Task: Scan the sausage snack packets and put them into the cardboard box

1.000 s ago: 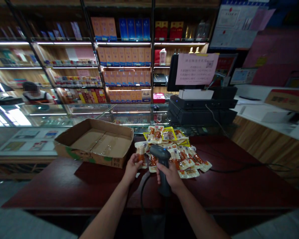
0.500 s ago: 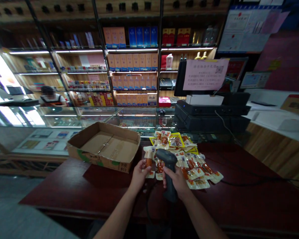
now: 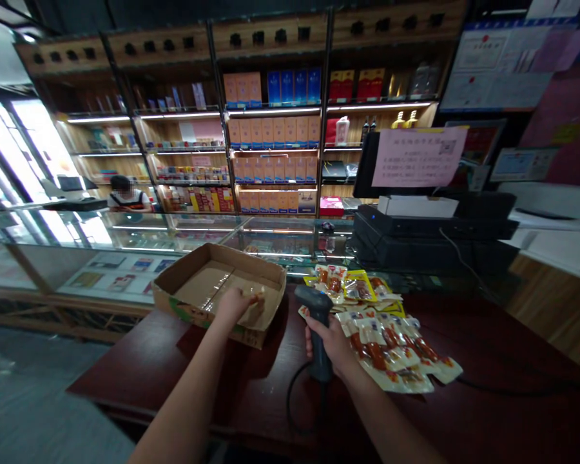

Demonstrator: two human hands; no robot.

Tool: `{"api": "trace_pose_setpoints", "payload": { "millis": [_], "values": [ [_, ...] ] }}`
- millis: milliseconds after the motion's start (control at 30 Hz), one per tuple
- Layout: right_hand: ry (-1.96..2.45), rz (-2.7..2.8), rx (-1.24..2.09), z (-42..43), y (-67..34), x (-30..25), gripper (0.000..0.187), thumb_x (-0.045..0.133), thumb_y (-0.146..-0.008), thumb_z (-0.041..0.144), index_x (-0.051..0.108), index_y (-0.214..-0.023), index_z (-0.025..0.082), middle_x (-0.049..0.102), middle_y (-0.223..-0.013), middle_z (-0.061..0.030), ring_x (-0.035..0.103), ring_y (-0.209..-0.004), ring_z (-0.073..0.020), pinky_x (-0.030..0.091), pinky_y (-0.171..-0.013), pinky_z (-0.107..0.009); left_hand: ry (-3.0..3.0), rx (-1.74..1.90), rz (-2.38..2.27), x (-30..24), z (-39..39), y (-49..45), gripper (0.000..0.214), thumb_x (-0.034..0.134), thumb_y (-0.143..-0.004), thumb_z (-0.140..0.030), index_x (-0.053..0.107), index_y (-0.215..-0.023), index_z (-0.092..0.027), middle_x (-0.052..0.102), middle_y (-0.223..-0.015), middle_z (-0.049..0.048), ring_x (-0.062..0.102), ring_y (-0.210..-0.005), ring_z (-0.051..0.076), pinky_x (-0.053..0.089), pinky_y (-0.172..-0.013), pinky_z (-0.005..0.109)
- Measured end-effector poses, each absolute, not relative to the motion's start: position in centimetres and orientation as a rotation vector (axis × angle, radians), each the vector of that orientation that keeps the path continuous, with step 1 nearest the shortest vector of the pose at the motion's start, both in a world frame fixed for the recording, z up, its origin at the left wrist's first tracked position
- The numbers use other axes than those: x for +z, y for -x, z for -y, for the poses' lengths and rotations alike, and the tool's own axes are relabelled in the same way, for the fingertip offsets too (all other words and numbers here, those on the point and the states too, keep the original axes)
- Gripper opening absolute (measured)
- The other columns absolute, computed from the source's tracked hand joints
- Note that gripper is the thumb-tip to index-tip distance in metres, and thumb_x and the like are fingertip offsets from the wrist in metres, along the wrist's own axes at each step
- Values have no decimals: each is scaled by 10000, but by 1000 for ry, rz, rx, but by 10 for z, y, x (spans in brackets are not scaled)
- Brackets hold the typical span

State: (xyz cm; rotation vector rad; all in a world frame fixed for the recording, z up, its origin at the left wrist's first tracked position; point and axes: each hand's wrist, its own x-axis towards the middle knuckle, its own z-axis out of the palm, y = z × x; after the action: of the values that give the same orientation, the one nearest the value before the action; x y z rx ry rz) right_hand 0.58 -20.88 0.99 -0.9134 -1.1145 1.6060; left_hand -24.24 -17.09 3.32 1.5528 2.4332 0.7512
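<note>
My left hand [image 3: 232, 303] reaches over the open cardboard box [image 3: 183, 303] and is closed on a snack packet [image 3: 258, 299] held just above the box's floor. My right hand [image 3: 329, 343] is wrapped round the grip of a black barcode scanner [image 3: 315, 316], which stands upright with its cord hanging toward me. To the right of the scanner a pile of several snack packets [image 3: 381, 328] lies spread on the dark red table [image 3: 488, 399].
A black cash register [image 3: 430, 225] with a pink paper notice [image 3: 418, 156] stands behind the pile. A glass display counter [image 3: 125, 238] runs along the left. Shelves of boxed goods [image 3: 270, 135] fill the back wall. Another person [image 3: 125, 195] sits far left.
My left hand has carried one packet from beside the scanner leftward into the cardboard box. The camera view has swung left. My right hand keeps the scanner.
</note>
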Motion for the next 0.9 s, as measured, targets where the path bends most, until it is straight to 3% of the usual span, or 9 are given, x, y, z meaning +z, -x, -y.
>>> {"api": "trace_pose_setpoints", "payload": {
  "millis": [200, 333, 500, 700, 900],
  "values": [
    [882, 1092, 1598, 211, -12, -1, 385, 700, -640, 440, 532, -866, 176, 550, -496, 67, 490, -352, -103, 429, -323, -213, -1619, 601, -2598, 20, 184, 246, 369, 491, -769, -483, 668, -825, -164, 693, -903, 162, 639, -853, 284, 431, -671, 315],
    [906, 1065, 1587, 213, -17, -5, 396, 711, -629, 449, 539, -856, 174, 553, -493, 61, 494, -346, -105, 427, -319, -212, -1719, 655, -2561, 22, 191, 241, 329, 518, -766, -441, 678, -853, -167, 697, -909, 155, 638, -853, 280, 441, -702, 326],
    [907, 1015, 1589, 215, -25, -9, 430, 723, -613, 467, 533, -857, 170, 556, -496, 58, 494, -353, -105, 423, -320, -213, -1892, 1000, -2333, 32, 192, 203, 241, 528, -780, -352, 674, -865, -180, 695, -874, 103, 632, -832, 230, 444, -755, 308],
    [844, 881, 1467, 222, -52, -26, 413, 736, -603, 478, 554, -816, 174, 557, -518, 48, 499, -366, -108, 435, -358, -233, -1841, 1384, -1674, 8, 163, 118, 214, 593, -741, -353, 658, -862, -189, 683, -820, 66, 617, -758, 197, 448, -727, 298],
    [757, 803, 1333, 225, -74, -57, 332, 699, -664, 431, 557, -832, 183, 587, -561, 29, 513, -379, -117, 443, -391, -248, -1737, 1277, -2013, -15, 91, 79, 407, 534, -780, -437, 642, -957, -86, 658, -934, 177, 601, -909, 269, 418, -808, 348]
  ]
}}
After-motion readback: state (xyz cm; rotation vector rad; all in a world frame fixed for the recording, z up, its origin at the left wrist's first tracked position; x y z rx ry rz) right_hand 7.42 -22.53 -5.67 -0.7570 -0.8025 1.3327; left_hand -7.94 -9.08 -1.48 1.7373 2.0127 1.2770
